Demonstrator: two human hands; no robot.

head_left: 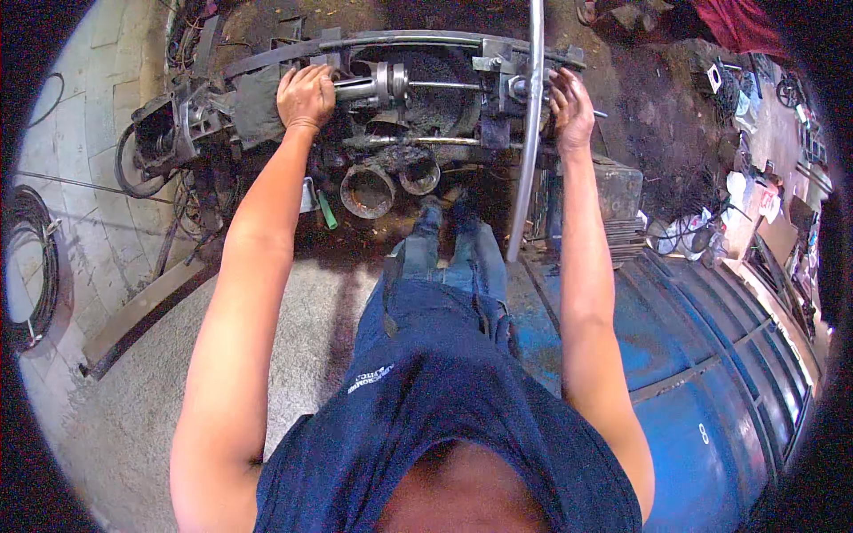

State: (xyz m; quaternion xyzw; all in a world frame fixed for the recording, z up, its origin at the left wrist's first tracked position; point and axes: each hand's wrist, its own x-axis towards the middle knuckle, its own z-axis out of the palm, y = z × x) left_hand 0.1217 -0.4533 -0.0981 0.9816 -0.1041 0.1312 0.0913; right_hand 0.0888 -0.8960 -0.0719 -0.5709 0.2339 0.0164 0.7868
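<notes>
In front of me stands a greasy metal machine, with two long rails [418,37] running crosswise. My left hand [306,98] rests with bent fingers over the dark block [260,107] at its left, beside a slotted metal sleeve [357,89]. A thin rod [449,86] runs from a round collar [399,82] to the right-hand carriage [499,98]. Just right of a long shiny metal bar [535,115], my right hand [574,111] is raised, fingers loosely bent and apart. Its fingertips are close to the bar and the carriage's end; whether they touch is unclear.
Two round metal tubs [367,191] and a green-handled tool [327,210] are below the machine. A blue metal panel [649,355] spreads at right, near a dark metal box [609,193]. Coiled black cable [35,266] lies at left; rags and scraps [702,235] at far right.
</notes>
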